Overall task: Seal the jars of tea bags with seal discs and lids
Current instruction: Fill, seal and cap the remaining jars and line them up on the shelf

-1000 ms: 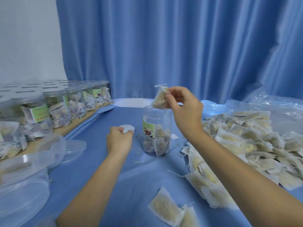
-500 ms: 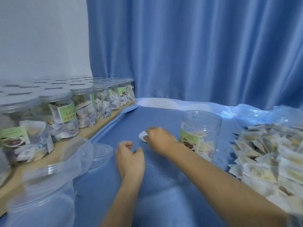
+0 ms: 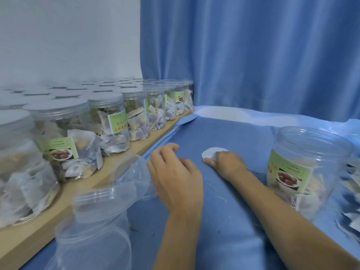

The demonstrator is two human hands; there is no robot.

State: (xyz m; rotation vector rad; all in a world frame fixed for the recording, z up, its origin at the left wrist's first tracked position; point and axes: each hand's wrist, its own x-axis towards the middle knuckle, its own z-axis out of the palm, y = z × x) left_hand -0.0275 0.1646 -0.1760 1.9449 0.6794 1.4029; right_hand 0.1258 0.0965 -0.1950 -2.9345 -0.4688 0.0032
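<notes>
An open clear jar [image 3: 307, 152] with a green label stands at the right on the blue cloth, partly filled with tea bags and without a lid. A small stack of white seal discs [image 3: 209, 152] lies on the cloth in the middle. My right hand [image 3: 228, 162] rests on the near edge of the stack, fingers curled down and pinching a disc. Left of it, my left hand [image 3: 171, 172] hovers with loosely curled fingers and holds nothing. Clear plastic lids [image 3: 109, 193] are stacked at the lower left, just beside my left hand.
Several lidded jars of tea bags [image 3: 109, 121] stand in rows on a wooden board [image 3: 81, 191] along the left. Loose tea bags [image 3: 350, 184] lie at the right edge. A blue curtain [image 3: 253, 55] hangs behind.
My right hand no longer holds a tea bag over the jar; it moved left and down onto the seal discs. My left hand left the discs and moved toward the lids. The view turned left.
</notes>
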